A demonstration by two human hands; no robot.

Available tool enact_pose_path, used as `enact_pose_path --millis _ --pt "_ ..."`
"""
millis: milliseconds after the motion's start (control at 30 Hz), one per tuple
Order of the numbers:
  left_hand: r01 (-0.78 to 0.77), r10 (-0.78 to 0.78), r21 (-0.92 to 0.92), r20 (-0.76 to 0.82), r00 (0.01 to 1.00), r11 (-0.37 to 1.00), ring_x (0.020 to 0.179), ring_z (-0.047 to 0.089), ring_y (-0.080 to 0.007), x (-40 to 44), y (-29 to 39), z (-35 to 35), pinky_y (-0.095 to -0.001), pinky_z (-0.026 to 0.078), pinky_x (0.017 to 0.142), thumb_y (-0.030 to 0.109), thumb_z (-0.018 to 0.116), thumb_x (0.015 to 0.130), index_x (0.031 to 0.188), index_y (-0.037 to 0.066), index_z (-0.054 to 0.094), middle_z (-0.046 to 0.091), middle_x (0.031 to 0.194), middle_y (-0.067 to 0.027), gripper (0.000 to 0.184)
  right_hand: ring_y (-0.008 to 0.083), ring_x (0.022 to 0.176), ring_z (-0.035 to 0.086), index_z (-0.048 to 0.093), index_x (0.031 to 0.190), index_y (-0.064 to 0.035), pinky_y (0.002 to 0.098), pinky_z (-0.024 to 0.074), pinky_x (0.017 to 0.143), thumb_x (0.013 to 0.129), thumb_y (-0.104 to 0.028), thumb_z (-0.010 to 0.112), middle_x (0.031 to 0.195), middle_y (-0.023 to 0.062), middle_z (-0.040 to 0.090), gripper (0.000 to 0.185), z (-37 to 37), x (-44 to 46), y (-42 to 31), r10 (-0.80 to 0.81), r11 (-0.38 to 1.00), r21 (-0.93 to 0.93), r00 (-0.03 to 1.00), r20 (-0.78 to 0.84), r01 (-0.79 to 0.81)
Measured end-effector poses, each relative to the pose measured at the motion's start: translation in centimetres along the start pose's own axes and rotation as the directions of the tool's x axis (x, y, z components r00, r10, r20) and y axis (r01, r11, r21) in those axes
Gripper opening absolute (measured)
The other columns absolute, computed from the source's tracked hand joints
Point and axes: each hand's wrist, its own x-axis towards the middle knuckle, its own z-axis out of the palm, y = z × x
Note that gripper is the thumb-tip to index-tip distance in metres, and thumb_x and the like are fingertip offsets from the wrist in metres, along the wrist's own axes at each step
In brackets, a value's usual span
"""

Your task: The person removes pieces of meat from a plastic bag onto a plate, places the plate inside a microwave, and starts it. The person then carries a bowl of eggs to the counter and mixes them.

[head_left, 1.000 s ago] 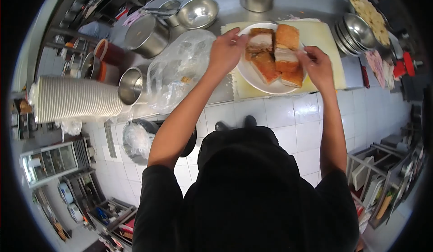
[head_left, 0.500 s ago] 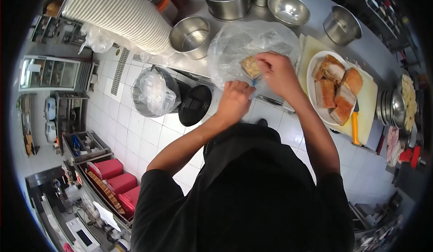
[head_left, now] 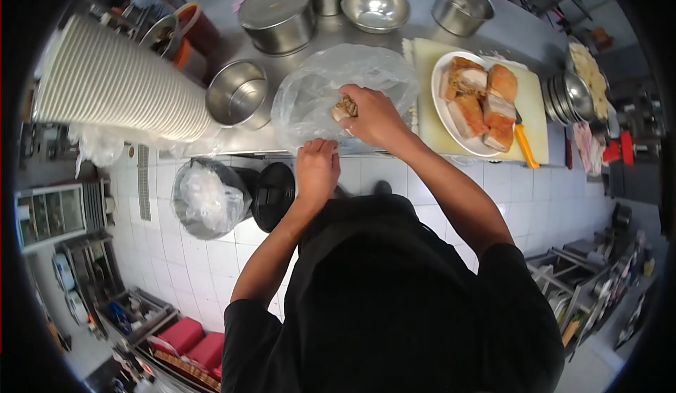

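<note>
My right hand (head_left: 371, 116) is closed around a small brown food piece (head_left: 344, 109) above a clear plastic bag (head_left: 303, 90) spread on the steel counter. At the bag's near edge, my left hand (head_left: 317, 168) has its fingers curled together, seemingly pinching the plastic. To the right, a white oval plate (head_left: 442, 111) holds several chunks of roasted meat (head_left: 501, 87). The plate rests on a pale cutting board (head_left: 531, 115). Beside the plate lies a knife with a yellow handle (head_left: 525, 147).
A tall stack of white containers (head_left: 120, 83) leans at the left, beside a steel pot (head_left: 237, 93). Behind the bag are a larger pot (head_left: 277, 16) and a metal bowl (head_left: 375, 8). Steel bowls (head_left: 567, 97) stand at the right. Below the counter is a lined bin (head_left: 211, 199).
From the meat plate, both hands have moved left to the plastic bag. My right hand has taken hold of the small food piece. The yellow-handled knife now shows, and the view has turned.
</note>
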Motion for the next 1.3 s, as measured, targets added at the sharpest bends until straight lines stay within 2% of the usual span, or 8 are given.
enact_pose_path --millis 267,400,467,567,667,1000,1233,1300 --pt "-0.056 0.055 0.076 0.022 0.998 0.996 0.083 0.054 -0.0331 2.3 5.2 -3.7 -0.0392 0.044 0.077 0.006 0.070 0.063 0.101 0.003 0.059 0.054 0.098 -0.0142 0.040 0.0158 0.083 0.055 0.051 0.108 -0.0013 0.0266 0.0449 0.074 0.075 -0.015 0.068 0.085 0.0091 0.056 0.040 -9.1 -8.2 1.0 0.427 0.743 0.662 0.833 -0.352 -0.101" --pt "-0.061 0.129 -0.342 0.180 0.975 0.938 0.080 0.055 -0.0265 4.1 10.6 -1.8 -0.0329 0.048 0.070 0.008 0.075 0.064 0.112 0.003 0.054 0.050 0.104 -0.0138 0.052 0.0107 0.075 0.052 0.052 0.106 -0.0013 0.0237 0.0430 0.064 0.077 -0.019 0.068 0.084 0.0051 0.053 0.038 -11.1 -10.2 6.0 0.522 0.763 0.623 0.732 -0.438 -0.171" --pt "0.141 0.089 -0.680 0.292 0.952 0.720 0.081 0.057 -0.0205 6.2 14.1 0.8 -0.0297 0.050 0.068 0.008 0.074 0.067 0.118 0.002 0.048 0.050 0.105 -0.0127 0.058 0.0107 0.071 0.051 0.054 0.105 -0.0007 0.0238 0.0421 0.060 0.078 -0.021 0.067 0.084 0.0053 0.054 0.036 -11.5 -10.1 7.7 0.528 0.741 0.654 0.732 -0.430 -0.151" --pt "0.183 0.047 -0.757 0.271 0.961 0.628 0.080 0.059 -0.0187 8.4 16.3 6.5 -0.0278 0.051 0.069 0.006 0.072 0.069 0.120 -0.001 0.044 0.053 0.101 -0.0118 0.059 0.0118 0.069 0.053 0.059 0.100 0.0011 0.0243 0.0436 0.061 0.080 -0.022 0.065 0.085 0.0075 0.058 0.031 -12.9 -10.1 6.9 0.505 0.775 0.608 0.748 -0.431 -0.173" --pt "0.272 -0.036 -0.758 0.313 0.949 0.593 0.079 0.060 -0.0185 8.7 17.5 9.2 -0.0266 0.051 0.068 0.003 0.071 0.070 0.117 -0.004 0.045 0.055 0.098 -0.0115 0.054 0.0133 0.069 0.056 0.062 0.097 0.0024 0.0243 0.0448 0.063 0.082 -0.022 0.064 0.087 0.0101 0.061 0.029 -13.4 -11.8 8.3 0.341 0.940 0.230 0.660 -0.669 -0.252" --pt "0.312 -0.109 -0.778 0.303 0.947 0.545 0.079 0.059 -0.0147 8.6 17.5 11.9 -0.0257 0.050 0.068 -0.001 0.066 0.074 0.108 -0.005 0.050 0.056 0.097 -0.0103 0.037 0.0112 0.074 0.053 0.055 0.110 0.0046 0.0217 0.0418 0.065 0.082 -0.017 0.060 0.084 0.0063 0.058 0.035 -15.1 -17.8 19.3 0.729 0.664 0.673 0.479 -0.488 -0.325" --pt "0.235 -0.230 -0.607 0.087 0.969 0.759 0.081 0.054 -0.0121 6.1 16.0 9.1 -0.0258 0.048 0.065 0.002 0.069 0.073 0.105 0.001 0.051 0.052 0.093 -0.0056 0.037 0.0139 0.062 0.057 0.045 0.119 0.0025 0.0249 0.0473 0.057 0.083 -0.015 0.055 0.080 0.0093 0.059 0.042 -16.0 -17.8 21.1 0.785 0.421 0.849 0.598 -0.164 -0.320" --pt "0.407 -0.346 -0.674 0.233 0.909 0.616 0.081 0.053 -0.0115 5.6 15.2 9.4 -0.0249 0.047 0.063 0.006 0.071 0.072 0.107 0.003 0.050 0.050 0.093 -0.0048 0.041 0.0143 0.061 0.057 0.046 0.119 0.0017 0.0247 0.0483 0.056 0.083 -0.015 0.055 0.078 0.0097 0.060 0.041 -16.3 -17.5 21.7 0.754 0.362 0.871 0.654 -0.063 -0.333"
